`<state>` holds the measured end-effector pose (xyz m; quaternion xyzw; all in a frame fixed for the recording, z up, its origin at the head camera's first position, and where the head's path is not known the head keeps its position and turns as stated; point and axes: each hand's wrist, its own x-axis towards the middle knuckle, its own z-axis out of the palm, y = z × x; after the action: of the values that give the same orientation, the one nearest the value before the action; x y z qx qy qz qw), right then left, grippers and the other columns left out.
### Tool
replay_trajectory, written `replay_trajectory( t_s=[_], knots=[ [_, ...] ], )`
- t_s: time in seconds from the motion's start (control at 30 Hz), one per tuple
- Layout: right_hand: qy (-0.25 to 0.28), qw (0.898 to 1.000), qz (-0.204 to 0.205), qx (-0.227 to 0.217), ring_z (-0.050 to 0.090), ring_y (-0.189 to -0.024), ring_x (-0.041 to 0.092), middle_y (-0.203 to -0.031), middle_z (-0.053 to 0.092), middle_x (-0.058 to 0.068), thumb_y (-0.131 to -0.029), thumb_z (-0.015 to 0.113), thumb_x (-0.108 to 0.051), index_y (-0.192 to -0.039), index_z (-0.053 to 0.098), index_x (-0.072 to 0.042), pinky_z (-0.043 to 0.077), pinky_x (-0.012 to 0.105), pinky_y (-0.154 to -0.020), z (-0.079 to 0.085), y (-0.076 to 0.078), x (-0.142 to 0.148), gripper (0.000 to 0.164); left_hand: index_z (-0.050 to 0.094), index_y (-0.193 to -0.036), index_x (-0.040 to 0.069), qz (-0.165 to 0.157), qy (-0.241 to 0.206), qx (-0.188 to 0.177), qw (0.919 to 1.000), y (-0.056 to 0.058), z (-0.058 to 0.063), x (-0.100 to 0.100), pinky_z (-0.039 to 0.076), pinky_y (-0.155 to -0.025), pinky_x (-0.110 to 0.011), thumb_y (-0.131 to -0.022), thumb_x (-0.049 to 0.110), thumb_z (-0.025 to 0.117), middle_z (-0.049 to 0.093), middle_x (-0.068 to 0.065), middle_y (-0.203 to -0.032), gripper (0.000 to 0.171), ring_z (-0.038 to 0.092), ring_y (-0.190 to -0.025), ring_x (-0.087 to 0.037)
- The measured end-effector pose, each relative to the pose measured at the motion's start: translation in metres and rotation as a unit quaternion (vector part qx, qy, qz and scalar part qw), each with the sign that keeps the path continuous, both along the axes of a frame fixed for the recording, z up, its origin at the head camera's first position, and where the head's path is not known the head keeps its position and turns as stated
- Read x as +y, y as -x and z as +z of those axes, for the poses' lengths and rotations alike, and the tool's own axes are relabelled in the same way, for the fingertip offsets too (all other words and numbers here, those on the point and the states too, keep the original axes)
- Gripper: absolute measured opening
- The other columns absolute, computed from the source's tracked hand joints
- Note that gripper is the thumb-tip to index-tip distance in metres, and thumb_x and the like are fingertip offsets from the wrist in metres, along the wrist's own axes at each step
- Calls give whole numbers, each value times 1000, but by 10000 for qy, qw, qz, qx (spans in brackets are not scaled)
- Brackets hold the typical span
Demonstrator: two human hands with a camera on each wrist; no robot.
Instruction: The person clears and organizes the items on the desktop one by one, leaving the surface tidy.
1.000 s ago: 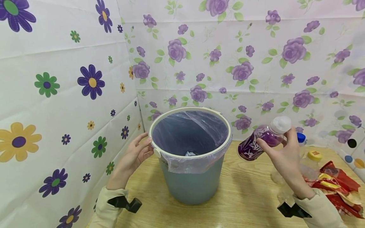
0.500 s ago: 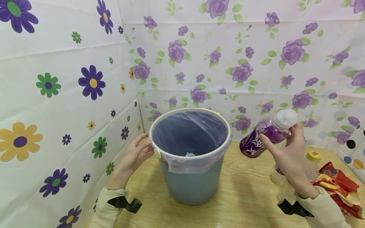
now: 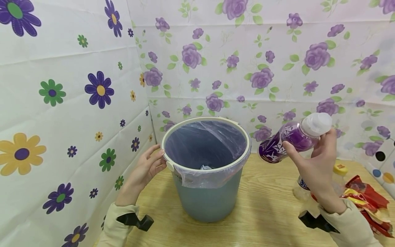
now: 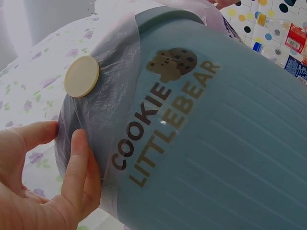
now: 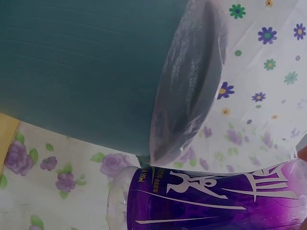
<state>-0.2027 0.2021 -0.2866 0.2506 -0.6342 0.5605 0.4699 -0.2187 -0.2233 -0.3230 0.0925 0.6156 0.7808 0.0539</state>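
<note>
A blue-green trash can (image 3: 210,202) stands on the table, with a clear plastic liner (image 3: 203,180) folded over its cream rim. At the can's left side, my left hand (image 3: 143,171) grips the rim between thumb and fingers; the left wrist view shows the fingertips (image 4: 79,139) against the liner. My right hand (image 3: 318,168) holds a purple-labelled drink bottle (image 3: 287,140) in the air, right of the can and apart from it. The bottle lies tilted, its white cap (image 3: 318,123) up and to the right, its base toward the can. Something crumpled and white (image 3: 205,167) lies inside the can.
Behind and beside my right forearm are a clear bottle (image 3: 302,188), a yellow-capped bottle (image 3: 340,169) and a crumpled red wrapper (image 3: 370,202). The left wrist view also shows a blue-capped bottle (image 4: 268,50). Flower-printed sheets (image 3: 216,51) line the table's left and back sides.
My right hand has raised the purple-labelled bottle and drawn it slightly right, with the bottle leaning nearer to level. The left hand and the trash can have stayed in place.
</note>
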Motion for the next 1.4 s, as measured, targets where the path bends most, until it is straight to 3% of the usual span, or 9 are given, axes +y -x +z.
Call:
replay_trajectory(
  t_s=[0.43, 0.87, 1.2, 1.4],
  knots=[
    [261, 9976, 445, 469, 53, -112, 23, -123, 52, 9, -66, 68, 19, -133, 40, 10, 49, 23, -93, 22, -3, -11, 73, 17, -149, 3, 9, 7, -8, 10000, 0, -1, -1, 56, -74, -16, -100, 17, 48, 62, 6, -87, 60, 62, -76, -3],
    [536, 9909, 947, 792, 56, -108, 25, -119, 55, 13, -68, 72, 13, -126, 43, 11, 51, 23, -94, 47, -9, -24, 65, 15, -150, 3, 3, -33, -7, 10000, -1, -1, -2, 56, -73, -16, -100, 17, 48, 62, 6, -86, 62, 62, -75, -3],
    [726, 9842, 1340, 898, 54, -109, 25, -120, 53, 15, -67, 72, 13, -131, 40, 10, 50, 24, -96, 61, -10, -36, 71, 14, -151, 4, 91, 82, -120, 9999, 1, -1, -1, 56, -75, -16, -99, 18, 50, 62, 6, -89, 65, 62, -77, -4],
    [794, 9821, 1358, 1036, 52, -111, 28, -122, 51, 17, -68, 77, 7, -132, 37, 11, 47, 28, -101, 70, -7, -39, 76, 15, -151, 5, 80, 74, -115, 9999, 1, -2, -2, 56, -76, -17, -99, 19, 51, 61, 6, -88, 65, 62, -77, -4]
  ],
)
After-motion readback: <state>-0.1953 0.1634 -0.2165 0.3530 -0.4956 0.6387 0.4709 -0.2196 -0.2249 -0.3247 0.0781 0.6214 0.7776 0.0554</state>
